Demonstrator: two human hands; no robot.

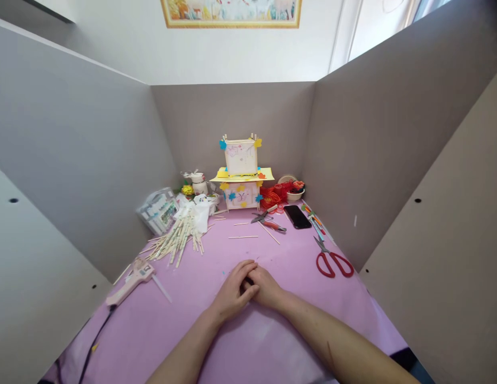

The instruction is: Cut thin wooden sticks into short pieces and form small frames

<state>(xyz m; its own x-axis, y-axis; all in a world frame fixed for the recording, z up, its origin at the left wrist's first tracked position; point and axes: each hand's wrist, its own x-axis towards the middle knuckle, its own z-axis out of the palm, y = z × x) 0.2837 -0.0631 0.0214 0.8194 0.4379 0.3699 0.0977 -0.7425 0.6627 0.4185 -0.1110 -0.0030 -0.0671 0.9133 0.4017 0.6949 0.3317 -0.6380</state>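
My left hand [234, 288] and my right hand [265, 287] rest clasped together on the purple tablecloth [152, 341], near the middle. The left fingers and thumb wrap over the right hand, whose fingers are mostly hidden. No tool shows in either hand. Behind them stands a two-tier model house [241, 157] of pale decorated panels, with a yellow ledge [216, 176] and coloured flower shapes on it. Several thin wooden sticks [243, 237] lie between house and hands. Pliers [268, 220] with red handles lie in front of the house.
On the left are a pink glue gun [130, 284] with its cord, a pile of sticks [178, 242] and a clear plastic pack [159, 209]. Red-handled scissors [332, 261], a black phone [297, 217] and red netting [274, 196] are at right. Grey panels [232, 106] enclose the table.
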